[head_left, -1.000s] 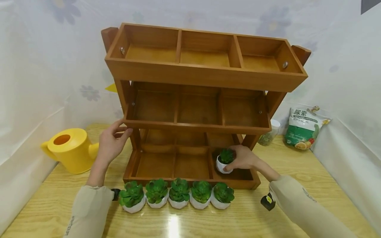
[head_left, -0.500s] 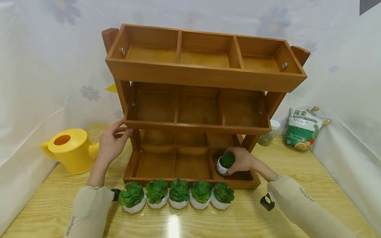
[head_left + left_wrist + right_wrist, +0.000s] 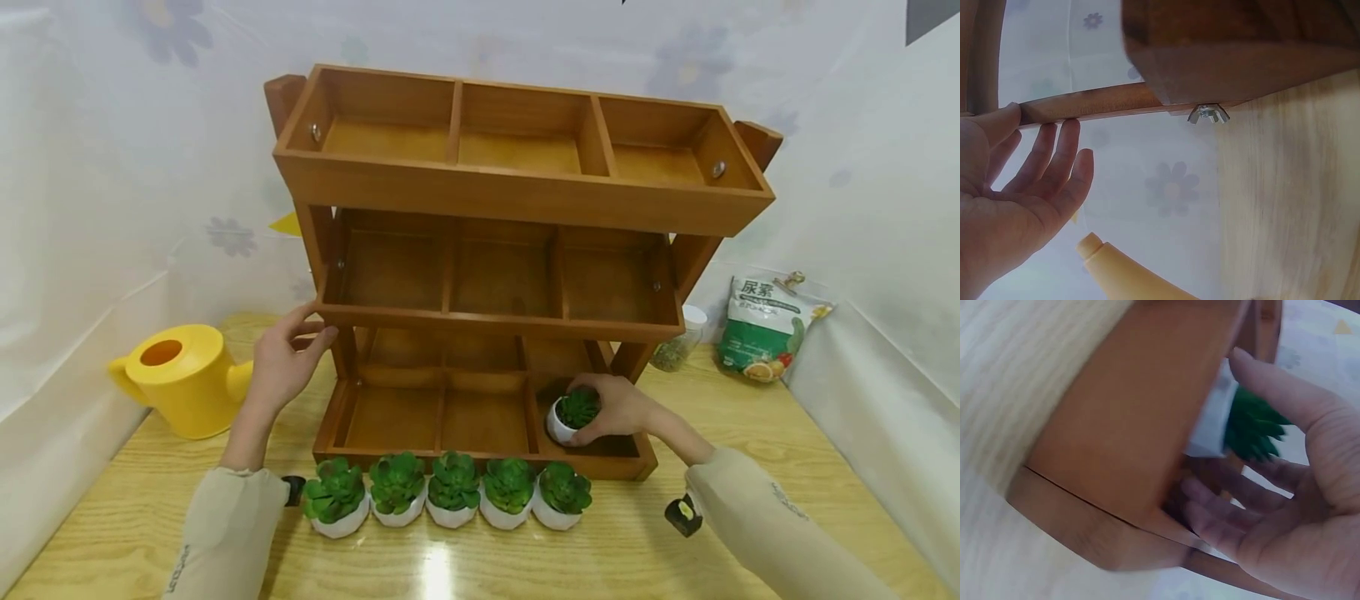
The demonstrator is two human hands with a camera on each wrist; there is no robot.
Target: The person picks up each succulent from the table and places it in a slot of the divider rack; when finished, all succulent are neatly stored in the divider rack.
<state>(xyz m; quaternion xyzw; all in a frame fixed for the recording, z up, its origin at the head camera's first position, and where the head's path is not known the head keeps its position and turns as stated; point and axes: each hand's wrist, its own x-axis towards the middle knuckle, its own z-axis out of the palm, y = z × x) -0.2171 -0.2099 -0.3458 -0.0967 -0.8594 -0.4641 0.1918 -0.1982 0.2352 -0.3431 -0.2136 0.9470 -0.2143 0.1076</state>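
Observation:
At the lower right compartment of a brown wooden plant shelf (image 3: 480, 190), my right hand (image 3: 615, 408) holds a small potted succulent (image 3: 561, 427) with a white pot and dark green leaves. The thumb is at the front and the fingers curve behind. In the right wrist view the white pot (image 3: 1210, 422) shows past the compartment's wall, its lower part hidden. My left hand (image 3: 281, 358) grips the shelf's left side near the middle tier's corner. In the left wrist view its thumb and fingertips meet a wooden strut (image 3: 1097, 103).
Several succulents in white pots (image 3: 450, 515) stand in a row before the shelf. A yellow watering can (image 3: 187, 392) is at left. Behind the shelf on the right are a clear jar (image 3: 678, 342) with a white lid and a green-and-white bag (image 3: 761, 333) with a clip.
The right hand has shifted the potted succulent slightly to the right within the lower right compartment. The left hand stays at the shelf's side; the head view has moved a little.

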